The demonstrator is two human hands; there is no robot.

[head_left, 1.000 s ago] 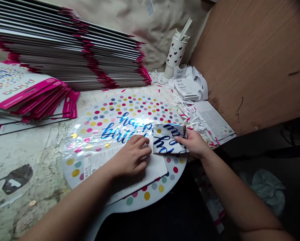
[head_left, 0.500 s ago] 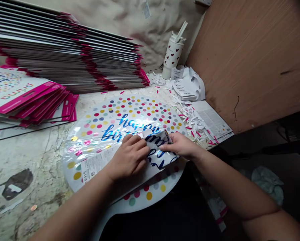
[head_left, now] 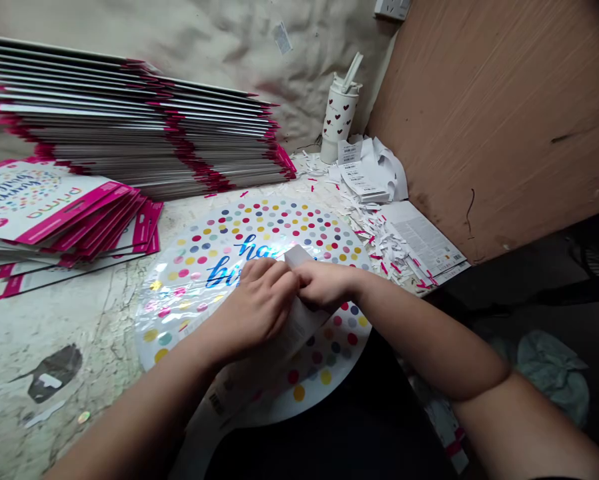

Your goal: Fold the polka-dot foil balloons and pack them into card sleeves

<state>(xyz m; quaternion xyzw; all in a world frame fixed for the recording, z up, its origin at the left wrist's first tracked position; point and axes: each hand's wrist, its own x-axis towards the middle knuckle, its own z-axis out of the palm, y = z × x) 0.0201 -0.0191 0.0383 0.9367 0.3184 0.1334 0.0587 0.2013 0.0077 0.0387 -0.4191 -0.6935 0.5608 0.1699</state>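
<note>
A round white foil balloon [head_left: 279, 227] with coloured dots and blue "happy birthday" lettering lies flat on the worktop. Above it is a flat white card packet [head_left: 299, 330] with small print, tilted toward me. My left hand [head_left: 259, 297] is closed around the packet's upper edge, fingers curled. Right beside it, my right hand [head_left: 327, 283] is closed on the same edge, its thumb and fingers pressed together. A pale grey flap [head_left: 297, 255] sticks up past the knuckles. The folded foil piece with blue lettering is hidden now.
Tall stacks of pink-edged card packets [head_left: 144, 140] line the back left, with a looser pile [head_left: 64, 207] in front. A heart-patterned tumbler [head_left: 339, 120], barcode labels [head_left: 362, 177], paper scraps [head_left: 387, 237] and a printed card [head_left: 422, 230] lie near the wooden panel [head_left: 479, 133].
My right hand has moved left against my left hand and closed into a fist-like grip. The packet has turned to a steeper tilt, and the blue-lettered folded foil has gone from sight.
</note>
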